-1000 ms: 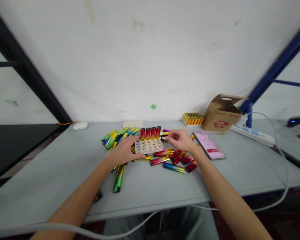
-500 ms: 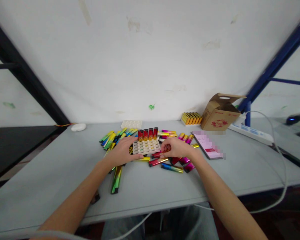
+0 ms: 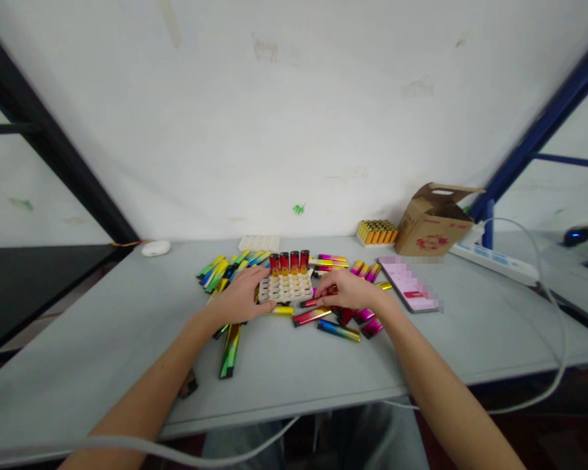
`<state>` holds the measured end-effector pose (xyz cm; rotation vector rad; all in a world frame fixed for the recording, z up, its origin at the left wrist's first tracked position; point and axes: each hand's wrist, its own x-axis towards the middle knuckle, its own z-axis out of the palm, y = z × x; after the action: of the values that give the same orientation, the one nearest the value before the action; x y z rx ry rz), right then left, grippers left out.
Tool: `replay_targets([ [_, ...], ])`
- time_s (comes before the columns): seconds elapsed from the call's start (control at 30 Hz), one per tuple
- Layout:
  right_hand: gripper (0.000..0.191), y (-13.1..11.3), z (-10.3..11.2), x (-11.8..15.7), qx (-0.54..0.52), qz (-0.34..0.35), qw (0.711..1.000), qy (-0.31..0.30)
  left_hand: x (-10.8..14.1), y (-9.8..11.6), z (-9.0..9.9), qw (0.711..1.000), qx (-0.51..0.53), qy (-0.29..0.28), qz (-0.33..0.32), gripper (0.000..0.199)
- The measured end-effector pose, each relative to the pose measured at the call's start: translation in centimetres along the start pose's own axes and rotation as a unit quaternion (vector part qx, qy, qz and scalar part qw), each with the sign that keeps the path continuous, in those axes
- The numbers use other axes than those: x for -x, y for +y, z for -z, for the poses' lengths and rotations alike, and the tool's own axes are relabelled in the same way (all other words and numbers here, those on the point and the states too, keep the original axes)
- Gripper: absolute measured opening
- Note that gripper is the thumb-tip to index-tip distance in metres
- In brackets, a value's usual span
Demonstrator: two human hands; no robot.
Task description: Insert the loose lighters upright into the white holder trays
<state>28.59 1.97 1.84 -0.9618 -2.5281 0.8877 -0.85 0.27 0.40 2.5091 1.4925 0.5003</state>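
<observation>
My left hand (image 3: 245, 292) is wrapped round the left side of a cream tray (image 3: 287, 288) with rows of holes and holds it tilted. Several red-and-gold lighters (image 3: 289, 262) stand upright in the tray's far row. Just right of the tray, my right hand (image 3: 345, 289) has thumb and fingers closed on a red lighter (image 3: 310, 303) whose end pokes out to the left. Below that hand lie another red-and-gold lighter (image 3: 312, 317) and a blue-and-gold lighter (image 3: 339, 330). A green lighter (image 3: 230, 350) lies in front of my left hand.
Loose green, yellow and blue lighters (image 3: 213, 271) are heaped behind my left hand. Pink-and-gold lighters (image 3: 371, 271) lie to the right, near a phone (image 3: 406, 284). At the wall stand a second tray (image 3: 259, 243), a filled lighter block (image 3: 377, 232), an open carton (image 3: 431, 228) and a power strip (image 3: 497, 262).
My right hand has shifted slightly right and its fingers have closed further round the red lighter. The left hand and the tray stay nearly in place.
</observation>
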Motion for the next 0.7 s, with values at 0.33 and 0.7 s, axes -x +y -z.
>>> replay_targets([
  [0.33,0.015,0.1,0.2,0.0,0.016,-0.003,1.0,0.018,-0.1,0.2,-0.2,1.0,0.008,0.006,0.007,0.073],
  [0.7,0.008,-1.4,-0.1,-0.1,0.08,0.029,0.996,0.02,-0.1,0.0,-0.5,1.0,0.013,0.016,0.008,0.073],
])
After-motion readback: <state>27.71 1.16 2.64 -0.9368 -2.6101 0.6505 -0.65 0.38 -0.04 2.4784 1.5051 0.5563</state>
